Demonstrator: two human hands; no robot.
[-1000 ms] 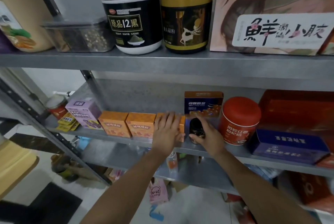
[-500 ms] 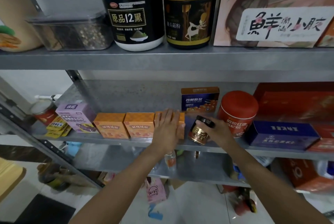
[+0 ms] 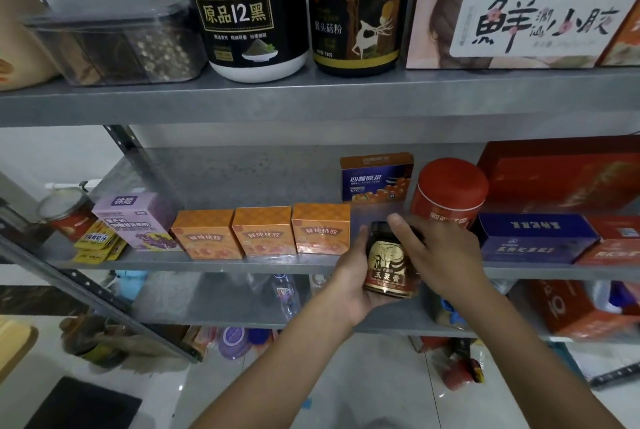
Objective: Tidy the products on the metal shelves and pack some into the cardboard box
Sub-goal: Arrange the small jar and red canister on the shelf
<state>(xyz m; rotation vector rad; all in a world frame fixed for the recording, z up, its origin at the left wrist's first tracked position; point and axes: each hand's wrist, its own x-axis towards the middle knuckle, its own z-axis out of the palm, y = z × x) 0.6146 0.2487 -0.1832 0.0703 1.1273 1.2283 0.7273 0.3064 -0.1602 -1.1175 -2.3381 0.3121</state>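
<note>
Cupping jar (image 3: 386,264) now — left hand (image 3: 348,278); right hand (image 3: 441,255) gripping too.

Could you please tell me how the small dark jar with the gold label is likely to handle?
The small dark gold-labelled jar, gripped by the left hand, looks glossy and rigid, perhaps glass: probably slippery and breakable. Its round body may roll if laid down.

Warm oranges, reds and gold against grey metal shelves (image 3: 311,99)
The small black round jar (image 3: 388,264) carries a gold drawing over a red band. Three square orange cardboard boxes (image 3: 263,231) show a fine lattice pattern and red lettering. The domed red round tin (image 3: 450,186) has pale lettering; the lilac cardboard box (image 3: 138,220) a purple picture; the flat navy cardboard box (image 3: 533,238) pale characters.
</note>
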